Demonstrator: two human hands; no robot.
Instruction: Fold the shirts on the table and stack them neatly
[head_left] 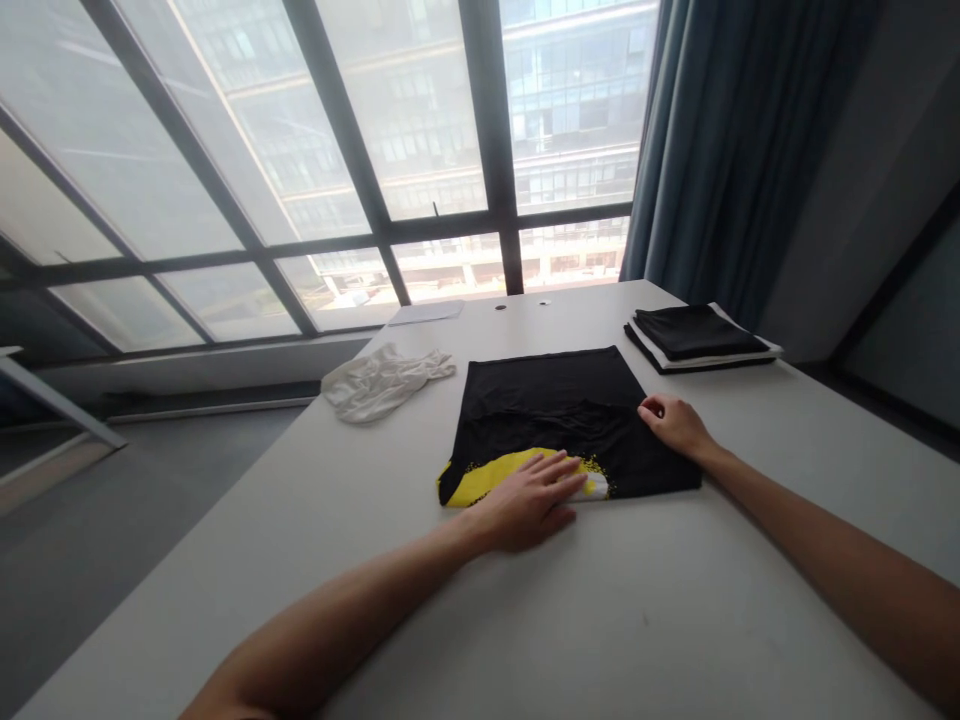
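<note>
Smooth white tabletop (600, 610), matte sheen, by dark-framed windows (427, 110); pleated blue-gray curtain (712, 160) at R. Blk fabric garment (547, 385) lies flat mid-table, approx. rectangular, w/ wrinkles across center; yellow print (480, 477) w/ speckled border along near edge. L hand (534, 502) open, palm down on print. R hand (673, 425) at garment's R edge, fingers curled; can't tell if gripping. Crumpled thin white cloth (379, 385) to L; folded blk/wht stack (697, 335) far R.

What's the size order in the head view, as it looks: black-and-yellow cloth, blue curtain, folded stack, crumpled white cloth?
1. Blue curtain
2. Black-and-yellow cloth
3. Folded stack and crumpled white cloth: too alike to rank.
</note>
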